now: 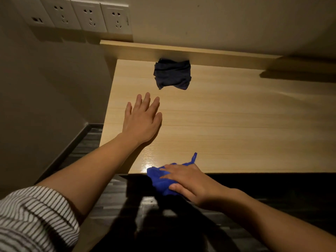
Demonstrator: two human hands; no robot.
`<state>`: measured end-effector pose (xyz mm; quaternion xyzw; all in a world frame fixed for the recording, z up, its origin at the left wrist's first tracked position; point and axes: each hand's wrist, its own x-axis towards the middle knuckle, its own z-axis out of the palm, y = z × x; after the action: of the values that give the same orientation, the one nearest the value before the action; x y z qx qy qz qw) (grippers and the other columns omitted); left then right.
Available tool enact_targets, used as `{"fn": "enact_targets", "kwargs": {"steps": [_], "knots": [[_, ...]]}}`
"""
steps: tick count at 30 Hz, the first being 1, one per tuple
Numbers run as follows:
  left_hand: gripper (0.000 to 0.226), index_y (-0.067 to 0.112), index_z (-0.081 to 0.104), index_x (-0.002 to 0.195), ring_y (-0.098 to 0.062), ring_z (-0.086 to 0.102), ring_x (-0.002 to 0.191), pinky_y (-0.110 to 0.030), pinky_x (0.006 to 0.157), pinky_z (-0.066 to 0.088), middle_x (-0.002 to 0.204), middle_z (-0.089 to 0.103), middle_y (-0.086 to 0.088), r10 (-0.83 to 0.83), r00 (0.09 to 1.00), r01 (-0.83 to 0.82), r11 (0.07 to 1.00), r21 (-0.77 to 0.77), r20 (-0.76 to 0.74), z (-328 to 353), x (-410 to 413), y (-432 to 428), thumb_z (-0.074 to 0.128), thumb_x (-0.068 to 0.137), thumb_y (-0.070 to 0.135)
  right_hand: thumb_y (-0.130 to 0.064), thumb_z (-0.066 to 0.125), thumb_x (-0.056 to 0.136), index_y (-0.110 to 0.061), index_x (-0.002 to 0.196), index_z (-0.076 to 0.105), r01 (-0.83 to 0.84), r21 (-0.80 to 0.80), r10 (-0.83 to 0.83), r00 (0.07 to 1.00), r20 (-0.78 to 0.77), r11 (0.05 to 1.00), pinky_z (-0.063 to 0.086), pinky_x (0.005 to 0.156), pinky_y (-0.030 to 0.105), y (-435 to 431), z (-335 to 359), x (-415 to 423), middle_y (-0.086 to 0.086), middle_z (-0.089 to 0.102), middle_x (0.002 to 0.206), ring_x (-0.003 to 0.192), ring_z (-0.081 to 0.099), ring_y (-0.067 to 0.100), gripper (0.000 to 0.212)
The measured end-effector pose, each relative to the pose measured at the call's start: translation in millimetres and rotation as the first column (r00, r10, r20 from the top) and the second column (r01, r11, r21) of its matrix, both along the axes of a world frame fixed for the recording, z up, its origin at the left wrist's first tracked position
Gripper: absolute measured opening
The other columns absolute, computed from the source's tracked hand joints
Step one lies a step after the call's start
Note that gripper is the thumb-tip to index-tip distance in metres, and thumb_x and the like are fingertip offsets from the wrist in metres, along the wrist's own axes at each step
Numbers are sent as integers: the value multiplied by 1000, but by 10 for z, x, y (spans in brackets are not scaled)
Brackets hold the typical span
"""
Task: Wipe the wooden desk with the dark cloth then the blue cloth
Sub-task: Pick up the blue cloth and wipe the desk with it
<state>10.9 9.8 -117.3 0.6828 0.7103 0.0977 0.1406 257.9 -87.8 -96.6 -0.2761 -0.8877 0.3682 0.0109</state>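
Note:
The light wooden desk [236, 120] fills the middle of the view. A folded dark cloth [172, 74] lies at its far edge against the raised back board. My left hand [141, 120] rests flat on the desk with fingers spread, a short way in front of the dark cloth and apart from it. At the desk's near edge, my right hand [189, 180] presses on a bright blue cloth [160, 179]. The thumb curls under it where the cloth hangs over the edge.
A row of white wall sockets [87, 15] sits above the desk's left end. The desk's left side meets a gap beside the wall, with dark striped floor [91, 142] below. A raised back board [200, 53] runs along the far edge.

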Motion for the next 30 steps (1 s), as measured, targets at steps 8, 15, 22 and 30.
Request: {"fn": "enact_targets", "kwargs": {"steps": [8, 15, 22, 30], "knots": [[65, 35, 10, 170, -26, -5, 165, -57, 129, -4, 180, 3, -1, 80, 996, -82, 996, -41, -46, -114, 442, 21, 17, 109, 55, -26, 46, 108, -14, 129, 66, 213, 202, -183, 970, -157, 956, 35, 100, 17, 974, 319, 329, 2, 69, 129, 118, 56, 15, 32], [66, 37, 3, 170, -24, -9, 165, -58, 130, -4, 180, -2, 0, 84, 985, -92, 995, -44, -152, -172, 456, 65, 12, 108, 59, -43, 33, 109, -27, 155, 44, 176, 442, -241, 966, 95, 880, 33, 115, 55, 2227, 20, 132, 3, 43, 161, 149, 35, 28, 50], [67, 39, 6, 170, -22, -7, 165, -57, 131, -2, 180, -1, 3, 116, 979, -125, 991, -43, -168, -165, 475, 63, 15, 107, 60, -75, 16, 100, -53, 159, 5, -129, 453, -62, 921, 384, 882, 9, 123, 50, 2592, -72, 115, -11, -2, 173, 159, -1, 23, 65], [67, 39, 5, 170, -22, -7, 165, -57, 131, -1, 180, -2, 3, 113, 978, -124, 991, -54, -176, -168, 477, 70, 14, 108, 61, -68, 15, 104, -48, 161, 10, -89, 454, -43, 961, 273, 886, 6, 125, 47, 2259, -180, 226, -7, 9, 173, 159, 0, 19, 61]]}}
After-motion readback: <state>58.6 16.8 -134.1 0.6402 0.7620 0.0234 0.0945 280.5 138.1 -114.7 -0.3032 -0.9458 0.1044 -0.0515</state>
